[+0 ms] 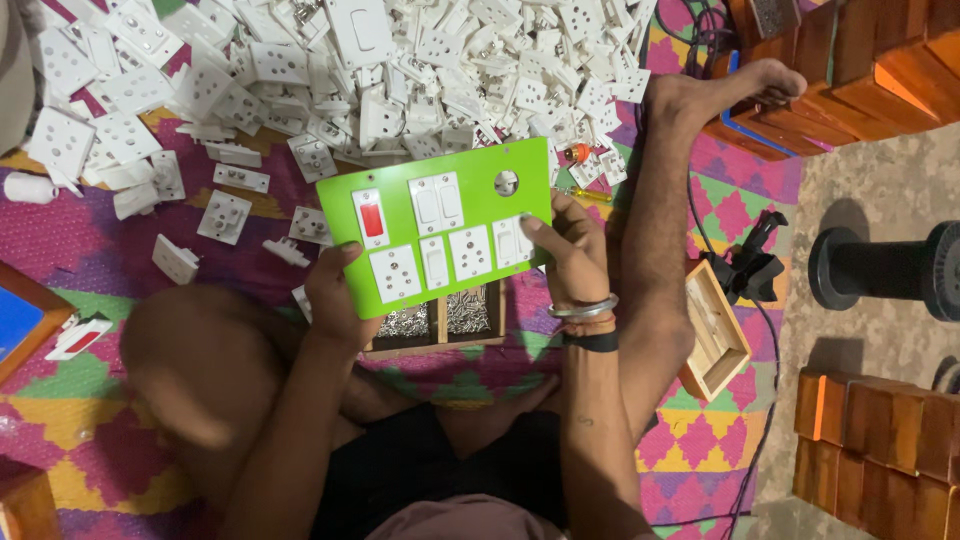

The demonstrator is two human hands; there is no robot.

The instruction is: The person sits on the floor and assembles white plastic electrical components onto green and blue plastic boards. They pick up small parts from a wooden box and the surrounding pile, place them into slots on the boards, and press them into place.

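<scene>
I hold a bright green switch panel point(400, 180) up over my lap with both hands. It carries white switches and sockets, one red rocker switch point(371, 219) and a round hole near its top right. My left hand point(335, 300) grips its lower left edge, thumb on the front. My right hand point(570, 255), with a metal bangle and a dark band on the wrist, grips the right edge, thumb pressing a white switch. Under the panel a wooden box point(440, 325) of small metal screws shows.
A big heap of white plastic sockets and switches point(400, 70) covers the patterned mat ahead. An open wooden box point(715, 330) lies to my right, by a black clamp tool point(750, 265). Wooden blocks point(880, 440) are stacked at right. My bare leg stretches forward at right.
</scene>
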